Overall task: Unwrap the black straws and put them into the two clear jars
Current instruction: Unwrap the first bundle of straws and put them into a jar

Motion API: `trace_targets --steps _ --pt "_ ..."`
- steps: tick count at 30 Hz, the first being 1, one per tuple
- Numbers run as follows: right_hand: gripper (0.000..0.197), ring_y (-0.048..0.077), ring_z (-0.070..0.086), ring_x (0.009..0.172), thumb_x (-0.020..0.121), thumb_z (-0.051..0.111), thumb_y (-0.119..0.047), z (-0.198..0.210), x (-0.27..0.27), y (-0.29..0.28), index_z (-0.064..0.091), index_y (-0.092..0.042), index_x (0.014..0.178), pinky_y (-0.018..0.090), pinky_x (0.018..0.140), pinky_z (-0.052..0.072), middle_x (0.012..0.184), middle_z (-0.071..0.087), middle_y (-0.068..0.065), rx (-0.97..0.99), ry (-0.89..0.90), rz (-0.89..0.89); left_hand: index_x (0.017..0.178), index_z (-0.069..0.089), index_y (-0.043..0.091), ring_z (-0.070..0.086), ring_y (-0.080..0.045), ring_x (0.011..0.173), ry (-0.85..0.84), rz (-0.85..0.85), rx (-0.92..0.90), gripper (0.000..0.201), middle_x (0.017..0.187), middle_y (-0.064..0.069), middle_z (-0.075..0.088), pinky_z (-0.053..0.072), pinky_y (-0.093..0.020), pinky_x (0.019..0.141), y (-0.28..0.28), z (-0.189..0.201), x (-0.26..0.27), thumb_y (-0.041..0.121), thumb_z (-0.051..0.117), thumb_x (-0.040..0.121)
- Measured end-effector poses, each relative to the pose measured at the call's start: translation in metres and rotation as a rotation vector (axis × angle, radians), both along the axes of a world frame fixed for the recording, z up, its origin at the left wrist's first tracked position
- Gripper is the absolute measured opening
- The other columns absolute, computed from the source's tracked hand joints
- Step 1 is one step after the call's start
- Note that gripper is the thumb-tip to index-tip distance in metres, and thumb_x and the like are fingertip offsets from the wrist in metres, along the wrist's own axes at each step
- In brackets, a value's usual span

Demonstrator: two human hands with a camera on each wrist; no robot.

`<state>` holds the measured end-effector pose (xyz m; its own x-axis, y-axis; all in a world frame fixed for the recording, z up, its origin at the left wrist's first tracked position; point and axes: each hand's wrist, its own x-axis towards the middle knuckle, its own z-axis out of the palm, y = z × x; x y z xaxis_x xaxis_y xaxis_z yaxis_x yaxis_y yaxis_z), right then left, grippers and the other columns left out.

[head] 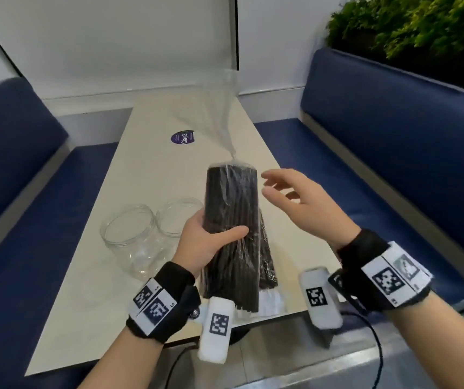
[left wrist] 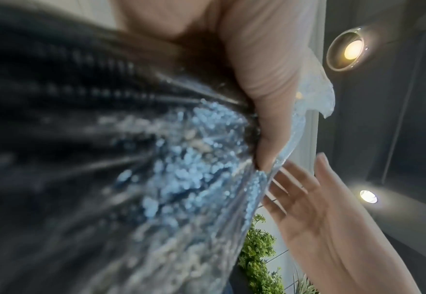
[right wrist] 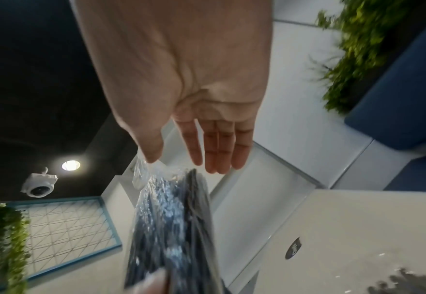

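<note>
Left wrist view alone shows ceiling lights point(left wrist: 352, 50) (two, lit).

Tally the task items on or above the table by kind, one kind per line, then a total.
Wrapped bundles of black straws: 2, one held, one lying on the table
Clear jars: 2, and
Total: 4

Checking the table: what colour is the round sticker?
Purple with white lettering, the sticker shows best in the head view.
</note>
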<state>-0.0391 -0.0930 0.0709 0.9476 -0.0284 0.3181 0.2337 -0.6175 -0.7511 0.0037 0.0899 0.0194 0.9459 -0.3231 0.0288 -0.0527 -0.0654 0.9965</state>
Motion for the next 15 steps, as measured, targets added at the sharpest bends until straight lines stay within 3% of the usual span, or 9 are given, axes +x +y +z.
trace_targets --steps 2,4,7,12,15 --pt "0.031 -0.007 0.053 0.086 0.09 0.051 -0.037 0.013 0.021 0.017 0.057 -0.022 0.116 -0.001 0.071 0.038 0.1 0.058 -0.011 0.001 0.033 0.016 0.092 0.064 0.027 0.068 0.002 0.079 -0.024 0.005 0.046 0.036 0.092 0.01 0.071 0.053 -0.011 0.066 0.014 -0.002 -0.005 0.011 0.082 0.065" --pt "0.02 -0.007 0.053 0.072 0.09 0.052 -0.04 0.021 0.037 0.038 0.062 -0.025 0.098 0.001 0.063 0.038 0.088 0.06 -0.013 -0.001 0.081 0.067 0.09 0.062 0.029 0.068 0.0 0.082 -0.038 0.025 0.083 0.037 0.093 0.011 0.07 0.053 -0.013 0.068 0.026 -0.003 -0.01 0.013 0.083 0.065" --pt "0.026 -0.005 0.047 0.051 0.089 0.057 -0.034 0.024 0.055 0.065 0.068 -0.013 0.08 0.007 0.051 0.035 0.064 0.057 -0.01 0.123 0.064 0.095 0.092 0.059 0.03 0.066 -0.005 0.089 -0.045 0.059 0.101 0.039 0.097 0.009 0.069 0.052 -0.019 0.074 0.044 -0.002 -0.013 0.016 0.083 0.065" --pt "0.031 -0.004 0.045 0.045 0.095 0.049 -0.021 0.033 0.072 0.09 0.066 0.005 0.094 0.006 0.049 0.036 0.058 0.048 -0.003 0.398 0.083 0.111 0.09 0.061 0.028 0.067 -0.002 0.083 -0.023 0.12 0.083 0.036 0.092 0.01 0.07 0.052 -0.015 0.067 0.07 0.004 -0.012 0.014 0.083 0.065" --pt "0.021 0.001 0.053 0.06 0.095 0.048 -0.02 0.031 0.075 0.105 0.062 -0.005 0.097 0.013 0.061 0.044 0.067 0.052 -0.002 0.541 0.148 0.163 0.091 0.062 0.024 0.067 -0.008 0.086 -0.014 0.166 0.057 0.035 0.094 0.006 0.07 0.053 -0.018 0.069 0.083 0.006 -0.01 0.013 0.083 0.065"
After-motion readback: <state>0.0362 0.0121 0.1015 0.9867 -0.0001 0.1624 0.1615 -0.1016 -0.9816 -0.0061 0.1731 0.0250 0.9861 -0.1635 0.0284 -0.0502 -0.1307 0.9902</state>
